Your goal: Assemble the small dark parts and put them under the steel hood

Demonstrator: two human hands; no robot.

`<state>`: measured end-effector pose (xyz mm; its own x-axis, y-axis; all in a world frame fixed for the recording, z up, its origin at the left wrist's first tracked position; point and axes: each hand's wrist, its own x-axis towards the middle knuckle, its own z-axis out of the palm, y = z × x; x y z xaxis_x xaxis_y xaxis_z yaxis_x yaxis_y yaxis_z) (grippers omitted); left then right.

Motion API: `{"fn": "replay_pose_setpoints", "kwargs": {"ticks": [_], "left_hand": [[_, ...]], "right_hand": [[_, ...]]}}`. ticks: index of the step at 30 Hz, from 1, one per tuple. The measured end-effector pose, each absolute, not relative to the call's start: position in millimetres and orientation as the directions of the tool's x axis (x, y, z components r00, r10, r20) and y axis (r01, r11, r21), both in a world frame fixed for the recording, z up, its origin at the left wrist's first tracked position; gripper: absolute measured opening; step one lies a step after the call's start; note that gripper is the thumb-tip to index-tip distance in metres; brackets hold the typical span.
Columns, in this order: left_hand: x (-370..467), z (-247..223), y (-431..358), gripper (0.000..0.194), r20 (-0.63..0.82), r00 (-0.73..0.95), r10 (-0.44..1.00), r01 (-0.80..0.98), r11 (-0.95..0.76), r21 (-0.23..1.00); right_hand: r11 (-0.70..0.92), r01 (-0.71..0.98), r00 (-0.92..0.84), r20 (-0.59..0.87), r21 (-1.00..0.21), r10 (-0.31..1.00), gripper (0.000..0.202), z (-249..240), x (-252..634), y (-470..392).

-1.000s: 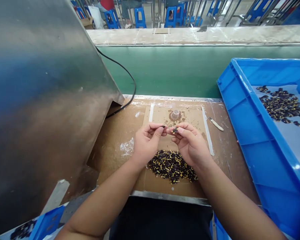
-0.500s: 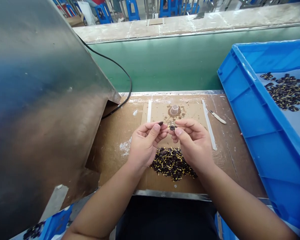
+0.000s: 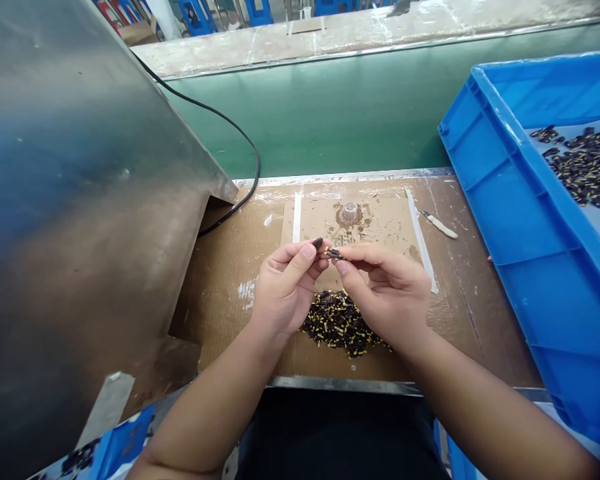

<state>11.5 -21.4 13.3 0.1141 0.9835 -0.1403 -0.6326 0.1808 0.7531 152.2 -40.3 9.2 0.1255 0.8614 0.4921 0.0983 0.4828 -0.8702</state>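
My left hand (image 3: 287, 283) pinches a small dark oval piece (image 3: 318, 243) between thumb and forefinger. Close against it on the right, my right hand (image 3: 387, 287) grips a small black piece with yellow tips (image 3: 335, 254). The two pieces are nearly touching; fingers hide part of each. Below my hands, a pile of black and yellow pieces (image 3: 347, 323) lies on the cardboard, partly covered by my right hand. Beyond them a small clear plastic cup (image 3: 349, 213) stands on a wet-looking stained patch of the cardboard sheet (image 3: 315, 220).
A large metal housing (image 3: 80, 200) fills the left side, with a black cable (image 3: 230, 123) beside it. At the right stands a blue crate (image 3: 510, 200) holding more dark pieces (image 3: 587, 167). A white-handled knife (image 3: 440, 225) lies near it. A green surface (image 3: 330, 120) runs behind.
My right hand has moved slightly left, bringing its black and yellow piece closer to the oval piece, and the piece has turned. The camera view has shifted a little.
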Motion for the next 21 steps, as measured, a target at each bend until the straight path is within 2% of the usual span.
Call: {"fn": "replay_pose_setpoints", "kwargs": {"ticks": [6, 21], "left_hand": [[11.2, 10.4, -20.8, 0.012, -0.113, 0.087, 0.99, -0.585, 0.143, 0.799], [13.0, 9.5, -22.2, 0.016, -0.055, -0.006, 0.998, -0.475, 0.045, 0.879]], "right_hand": [[0.526, 0.198, 0.126, 0.554, -0.827, 0.823, 0.031, 8.9, 151.4, -40.1], [0.51, 0.286, 0.091, 0.552, -0.811, 0.829, 0.024, 14.9, 153.3, -39.2]]}}
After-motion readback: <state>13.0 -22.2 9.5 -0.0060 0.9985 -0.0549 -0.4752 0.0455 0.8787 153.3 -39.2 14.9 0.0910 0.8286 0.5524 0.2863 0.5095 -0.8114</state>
